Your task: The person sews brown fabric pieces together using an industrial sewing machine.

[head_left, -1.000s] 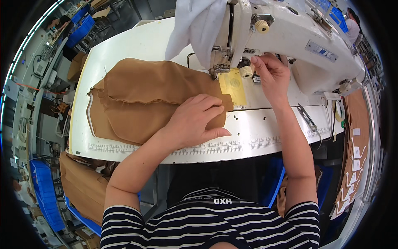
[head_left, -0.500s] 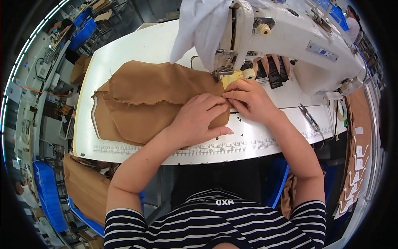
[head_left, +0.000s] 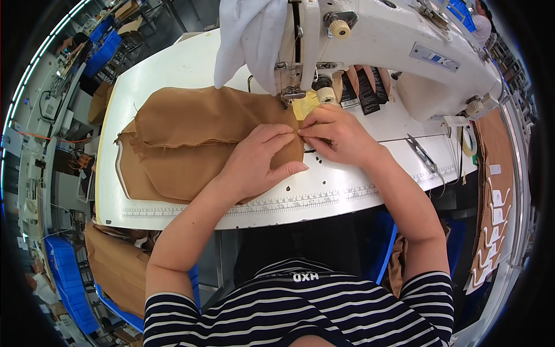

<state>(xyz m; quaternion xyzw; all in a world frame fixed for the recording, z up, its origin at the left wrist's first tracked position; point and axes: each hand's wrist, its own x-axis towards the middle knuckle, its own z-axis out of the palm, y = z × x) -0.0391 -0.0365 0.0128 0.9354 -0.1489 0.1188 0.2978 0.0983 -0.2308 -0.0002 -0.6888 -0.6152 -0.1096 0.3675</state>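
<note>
A brown fabric piece [head_left: 191, 115] with a raw-edged seam across it lies on the white sewing table, its right end by the needle area of a white sewing machine [head_left: 370, 37]. My left hand [head_left: 254, 156] rests on the fabric, fingers stretched toward its right edge and thumb spread away. At that edge, just in front of the presser foot [head_left: 293, 93], my right hand [head_left: 341, 136] pinches the fabric between thumb and fingers. The fingertips of both hands nearly meet there. A yellow patch [head_left: 305, 106] shows beside the foot.
Pale cloth [head_left: 248, 43] hangs over the machine head. Black labels [head_left: 367, 95] lie under the arm, and thread snips [head_left: 422, 153] sit at the right. A printed ruler [head_left: 277, 207] runs along the front edge. More brown fabric [head_left: 118, 266] hangs at lower left, near blue bins [head_left: 70, 283].
The whole view has shifted, so table and machine appear further left. Both hands keep nearly the same places on the fabric, which stays by the presser foot.
</note>
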